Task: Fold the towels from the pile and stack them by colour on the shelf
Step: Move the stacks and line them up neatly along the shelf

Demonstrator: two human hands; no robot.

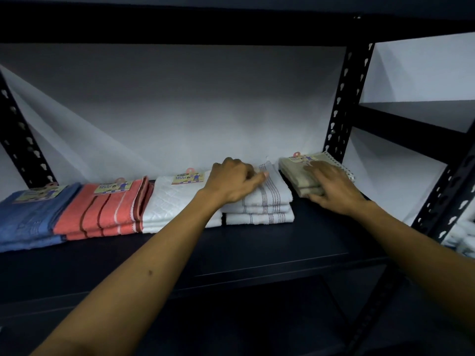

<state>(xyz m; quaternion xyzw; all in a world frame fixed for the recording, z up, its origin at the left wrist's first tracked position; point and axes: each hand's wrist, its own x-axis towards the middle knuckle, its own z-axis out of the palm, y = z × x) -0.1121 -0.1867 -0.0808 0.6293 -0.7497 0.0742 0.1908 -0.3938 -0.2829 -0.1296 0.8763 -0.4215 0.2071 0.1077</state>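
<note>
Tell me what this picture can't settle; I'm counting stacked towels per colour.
- Blue stack: cut by the head view's left edge.
- Plain white stack: front partly behind the left forearm.
- Olive stack: partly covered by the right hand, blurred.
- White towels at right: behind the shelf post, cut off.

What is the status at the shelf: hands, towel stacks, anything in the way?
Left hand resting on striped white stack, grip unclear. Right hand flat on olive stack. Blue, coral, plain white stacks lined up. Nothing blocking.
</note>
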